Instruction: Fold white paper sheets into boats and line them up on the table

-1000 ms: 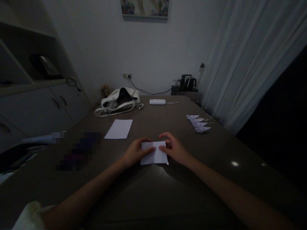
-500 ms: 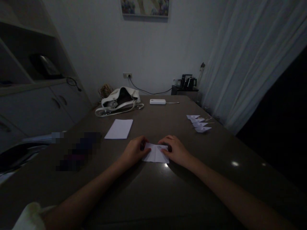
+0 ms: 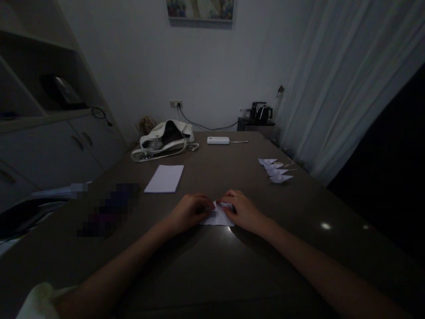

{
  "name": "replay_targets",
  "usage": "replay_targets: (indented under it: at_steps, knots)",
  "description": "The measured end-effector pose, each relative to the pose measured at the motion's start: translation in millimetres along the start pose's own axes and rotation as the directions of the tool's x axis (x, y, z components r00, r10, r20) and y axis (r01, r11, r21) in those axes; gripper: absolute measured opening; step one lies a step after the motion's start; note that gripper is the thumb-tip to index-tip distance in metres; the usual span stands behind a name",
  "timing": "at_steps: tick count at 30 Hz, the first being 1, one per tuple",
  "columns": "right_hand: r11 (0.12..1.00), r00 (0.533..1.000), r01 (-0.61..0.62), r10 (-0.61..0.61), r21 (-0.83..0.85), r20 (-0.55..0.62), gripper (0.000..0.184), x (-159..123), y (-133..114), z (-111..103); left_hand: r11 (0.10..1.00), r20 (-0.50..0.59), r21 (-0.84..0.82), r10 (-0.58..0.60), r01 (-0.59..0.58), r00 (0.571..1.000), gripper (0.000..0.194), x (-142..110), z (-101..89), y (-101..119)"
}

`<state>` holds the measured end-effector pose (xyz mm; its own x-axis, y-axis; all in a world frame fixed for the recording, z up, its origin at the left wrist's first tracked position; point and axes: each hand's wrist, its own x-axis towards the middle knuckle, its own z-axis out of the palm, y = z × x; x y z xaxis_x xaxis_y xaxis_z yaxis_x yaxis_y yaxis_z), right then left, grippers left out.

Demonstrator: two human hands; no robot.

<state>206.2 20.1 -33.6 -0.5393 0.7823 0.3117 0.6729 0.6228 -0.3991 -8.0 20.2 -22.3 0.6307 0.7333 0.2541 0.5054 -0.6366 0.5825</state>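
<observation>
A small folded sheet of white paper lies on the dark table in front of me. My left hand grips its left side, with the fingers reaching over the far edge toward the middle. On the right side, my right hand pinches the paper between thumb and fingers. The paper's far edge rises to a point between the two hands. My fingers cover both of its far corners.
A stack of white paper lies to the left. Several folded paper boats stand in a row at right. Farther back are a white handbag and a white power bank with a cable. A blurred dark patch covers something at left.
My left fingers have moved right and inward over the paper's far edge. The paper's upper part is now drawn toward the middle, where before it lay wider and flatter.
</observation>
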Motion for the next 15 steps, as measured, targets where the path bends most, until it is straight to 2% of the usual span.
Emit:
replay_targets:
  at_steps: [4, 15]
  knots:
    - [1.0, 1.0, 0.002, -0.001, -0.011, 0.018, 0.028, 0.3, -0.9, -1.1, 0.998, 0.052, 0.027, 0.055, -0.056, 0.997, 0.016, 0.2, -4.8, 1.9]
    - [1.0, 0.999, 0.008, -0.007, -0.027, 0.035, 0.033, 0.1, 0.5, -1.7, 0.987, 0.104, 0.082, 0.131, -0.14, 0.986, 0.016, -0.6, -7.8, 0.6]
